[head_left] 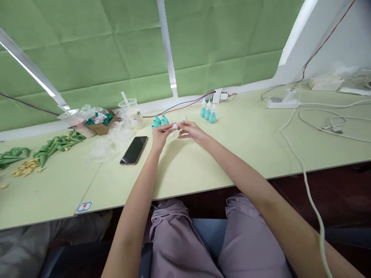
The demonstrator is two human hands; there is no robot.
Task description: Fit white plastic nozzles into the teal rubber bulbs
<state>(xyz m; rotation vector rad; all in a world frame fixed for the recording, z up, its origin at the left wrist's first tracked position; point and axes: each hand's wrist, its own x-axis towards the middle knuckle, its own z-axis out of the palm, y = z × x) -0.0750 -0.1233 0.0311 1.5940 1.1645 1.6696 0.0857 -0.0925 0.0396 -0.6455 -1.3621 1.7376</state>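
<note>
My left hand [161, 136] and my right hand [189, 130] meet over the table, their fingertips pinched around a small white piece [175, 126]. It is too small to tell its exact kind. Just behind my left hand stand several turquoise bulb-shaped pieces [157, 120], partly hidden by the fingers. To the right of my right hand are three turquoise bulbs with white pointed tips [212, 117], standing upright in a close group. Another small white piece [172, 134] lies on the table beneath my fingers.
A black phone [133, 150] lies left of my hands, beside a crumpled clear plastic bag [108, 143]. Drink cups [131, 112] and a cardboard box [103, 127] stand behind. Green cone-shaped pieces [55, 144] lie far left. A power strip [282, 103] and white cables [304, 170] are at right.
</note>
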